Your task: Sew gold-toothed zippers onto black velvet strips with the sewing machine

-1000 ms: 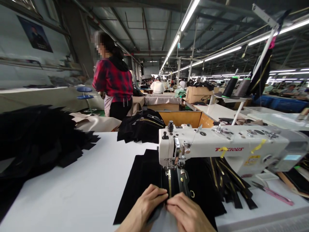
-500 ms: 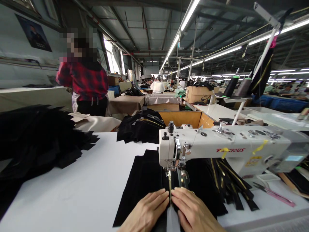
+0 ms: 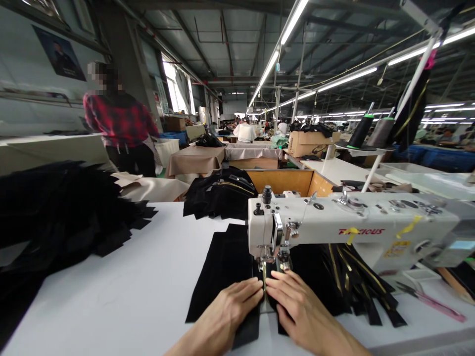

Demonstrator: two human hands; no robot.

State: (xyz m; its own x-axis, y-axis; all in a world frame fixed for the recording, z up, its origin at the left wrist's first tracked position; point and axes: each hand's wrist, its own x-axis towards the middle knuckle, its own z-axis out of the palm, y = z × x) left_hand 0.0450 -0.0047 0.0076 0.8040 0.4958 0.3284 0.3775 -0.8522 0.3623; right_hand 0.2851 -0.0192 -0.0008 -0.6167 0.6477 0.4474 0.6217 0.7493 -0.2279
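My left hand (image 3: pixel 232 309) lies flat, fingers stretched, on a black fabric piece (image 3: pixel 226 262) just in front of the presser foot (image 3: pixel 264 261) of a white sewing machine (image 3: pixel 352 227). My right hand (image 3: pixel 297 306) lies flat beside it, fingers extended, pressing the black fabric on the other side of a gold zipper strip (image 3: pixel 264 277). The fingertips of both hands nearly meet at the zipper, just short of the needle.
A large heap of black cut pieces (image 3: pixel 55 217) covers the table's left. Another black pile (image 3: pixel 220 193) lies behind the machine. Black zipper strips (image 3: pixel 356 282) fan out under the machine arm; pink-handled scissors (image 3: pixel 434 304) lie at right. A person in a red plaid shirt (image 3: pixel 118 126) stands far left.
Both hands have slid forward with the fabric toward the presser foot, fingers flattening out. The person in the plaid shirt has walked to the left.
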